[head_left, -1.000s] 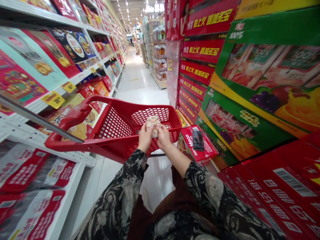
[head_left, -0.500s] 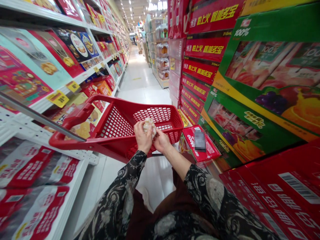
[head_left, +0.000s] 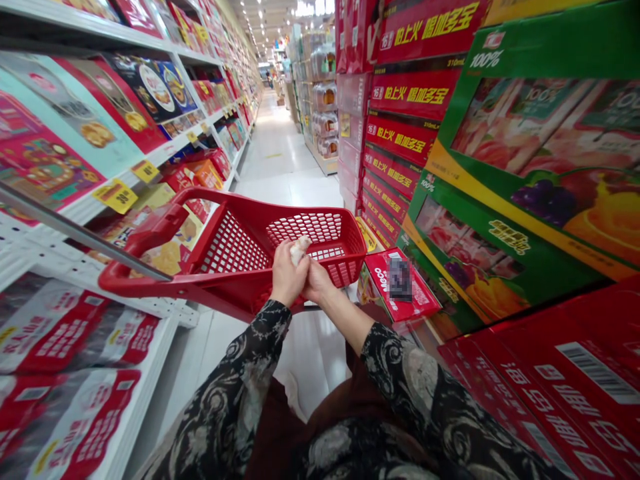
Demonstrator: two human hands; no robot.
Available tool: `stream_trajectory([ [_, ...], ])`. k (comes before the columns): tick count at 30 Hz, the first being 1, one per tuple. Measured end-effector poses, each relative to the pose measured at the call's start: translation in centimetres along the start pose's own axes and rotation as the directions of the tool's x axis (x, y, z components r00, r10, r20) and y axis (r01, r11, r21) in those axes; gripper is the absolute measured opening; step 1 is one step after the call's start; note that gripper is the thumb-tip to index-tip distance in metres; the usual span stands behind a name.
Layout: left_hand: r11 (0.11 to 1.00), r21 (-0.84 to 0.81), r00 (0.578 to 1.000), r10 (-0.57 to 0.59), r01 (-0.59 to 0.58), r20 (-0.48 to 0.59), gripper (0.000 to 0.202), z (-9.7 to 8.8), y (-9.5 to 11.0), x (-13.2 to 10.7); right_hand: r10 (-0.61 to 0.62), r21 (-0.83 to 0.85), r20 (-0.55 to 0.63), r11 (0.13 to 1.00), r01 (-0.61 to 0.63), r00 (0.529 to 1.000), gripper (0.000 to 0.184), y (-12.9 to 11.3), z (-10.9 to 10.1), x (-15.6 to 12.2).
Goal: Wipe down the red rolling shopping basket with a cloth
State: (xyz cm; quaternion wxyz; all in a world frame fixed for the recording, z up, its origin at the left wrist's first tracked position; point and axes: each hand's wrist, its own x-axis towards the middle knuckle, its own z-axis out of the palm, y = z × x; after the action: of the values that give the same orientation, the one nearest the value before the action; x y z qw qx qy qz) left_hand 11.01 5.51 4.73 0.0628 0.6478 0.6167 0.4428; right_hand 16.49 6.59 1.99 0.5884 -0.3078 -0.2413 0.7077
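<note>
My left hand is closed around a small whitish, crumpled soft-looking thing, whose upper end sticks out above the thumb. Pressed against it from the right is my right hand, its fingers curled and partly hidden behind the left. What exactly the whitish thing is, I cannot make out. Both hands are over the near side of a red shopping basket cart with a perforated wall. Its handle points to the left.
To the right lies a red carton with a dark blurred object on top. Stacked drink cases and green juice boxes rise beside it. Shelves of packaged goods line the left. The aisle floor runs ahead.
The whitish thing was spread wider and bunched between both hands; now it looks narrower and more tightly squeezed. My hands have drawn closer together. The cart has stayed put.
</note>
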Motion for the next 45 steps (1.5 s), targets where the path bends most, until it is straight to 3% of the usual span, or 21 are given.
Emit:
stream_trajectory([
  [2,0.993,0.104,0.997,0.044,-0.050,0.065,0.030,-0.4,-0.2,0.2,0.064,-0.019,-0.042,0.998,-0.065,0.997,0.012,0.2,0.1,0.1],
  [5,0.977,0.187,0.990,0.087,-0.107,0.113,0.036,-1.7,-1.0,1.0,0.091,-0.082,-0.080,0.992,-0.097,0.993,0.008,-0.2,-0.4,0.1],
  [7,0.961,0.248,0.990,0.102,-0.124,0.099,0.038,-2.5,-1.9,1.6,0.032,-0.157,-0.111,0.986,-0.050,0.993,0.011,-0.9,-1.6,0.1],
  [8,0.945,0.301,0.989,0.102,-0.130,0.105,0.037,-2.7,-2.4,1.7,-0.056,-0.258,-0.138,0.966,0.019,0.989,0.013,-1.4,-2.3,0.1],
  [9,0.922,0.361,0.987,0.098,-0.138,0.125,0.036,-2.7,-2.8,1.8,-0.185,-0.402,-0.154,0.909,0.110,0.970,0.016,-1.9,-3.1,0.2],
  [10,0.896,0.419,0.984,0.092,-0.149,0.153,0.036,-2.4,-3.2,1.7,-0.335,-0.567,-0.139,0.798,0.202,0.932,0.019,-2.4,-3.8,0.2],
  [12,0.855,0.486,0.974,0.091,-0.183,0.206,0.039,-1.2,-3.6,1.1,-0.558,-0.832,0.006,0.458,0.313,0.830,0.026,-3.0,-5.0,0.1],
  [13,0.854,0.480,0.970,0.105,-0.202,0.221,0.042,-0.4,-3.7,0.7,-0.591,-0.894,0.094,0.305,0.330,0.801,0.029,-3.0,-5.3,0.0],
  [15,0.869,0.433,0.962,0.151,-0.238,0.225,0.046,1.4,-3.5,-0.2,-0.555,-0.935,0.242,0.085,0.343,0.796,0.034,-2.7,-5.7,-0.1],
  [18,0.871,0.383,0.942,0.226,-0.310,0.247,0.035,3.2,-3.1,-1.0,-0.454,-0.928,0.363,-0.091,0.363,0.814,0.040,-1.8,-6.0,-0.2],
  [20,0.838,0.399,0.918,0.270,-0.372,0.290,0.027,3.0,-3.1,-1.0,-0.398,-0.902,0.432,-0.168,0.399,0.809,0.044,-1.4,-6.6,-0.1],
  [22,0.800,0.437,0.901,0.282,-0.410,0.329,0.026,1.6,-3.5,-0.7,-0.342,-0.859,0.512,-0.231,0.458,0.788,0.047,-1.3,-7.5,0.2],
  [25,0.761,0.541,0.926,0.214,-0.357,0.310,0.026,-2.4,-4.5,0.4,-0.289,-0.806,0.589,-0.275,0.524,0.755,0.049,-1.4,-8.8,0.6],
  [28,0.697,0.678,0.970,0.122,-0.234,0.209,0.025,-6.5,-5.7,1.5,-0.293,-0.797,0.603,-0.263,0.544,0.742,0.049,-1.3,-9.2,0.9],
  [30,0.676,0.716,0.983,0.077,-0.175,0.168,0.030,-7.9,-6.3,1.8,-0.319,-0.812,0.584,-0.237,0.533,0.747,0.049,-1.2,-9.0,0.9],
  [32,0.692,0.697,0.978,0.062,-0.185,0.199,0.037,-7.6,-6.5,1.6,-0.352,-0.838,0.546,-0.209,0.505,0.760,0.049,-0.9,-8.7,0.9],
  [37,0.743,0.596,0.948,0.174,-0.304,0.266,0.031,-3.4,-5.5,0.2,-0.346,-0.841,0.540,-0.208,0.499,0.767,0.049,-0.8,-8.5,0.8],
  [39,0.733,0.580,0.930,0.222,-0.356,0.292,0.032,-2.4,-5.3,0.1,-0.321,-0.825,0.565,-0.230,0.516,0.760,0.050,-1.0,-8.8,0.9],
  [42,0.708,0.565,0.901,0.270,-0.425,0.339,0.030,-3.4,-5.9,0.4,-0.292,-0.796,0.604,-0.270,0.542,0.741,0.053,-1.1,-9.3,1.0],
  [45,0.684,0.603,0.909,0.259,-0.411,0.326,0.028,-6.6,-7.6,1.1,-0.296,-0.785,0.618,-0.286,0.550,0.728,0.053,-0.9,-9.6,1.2],
])
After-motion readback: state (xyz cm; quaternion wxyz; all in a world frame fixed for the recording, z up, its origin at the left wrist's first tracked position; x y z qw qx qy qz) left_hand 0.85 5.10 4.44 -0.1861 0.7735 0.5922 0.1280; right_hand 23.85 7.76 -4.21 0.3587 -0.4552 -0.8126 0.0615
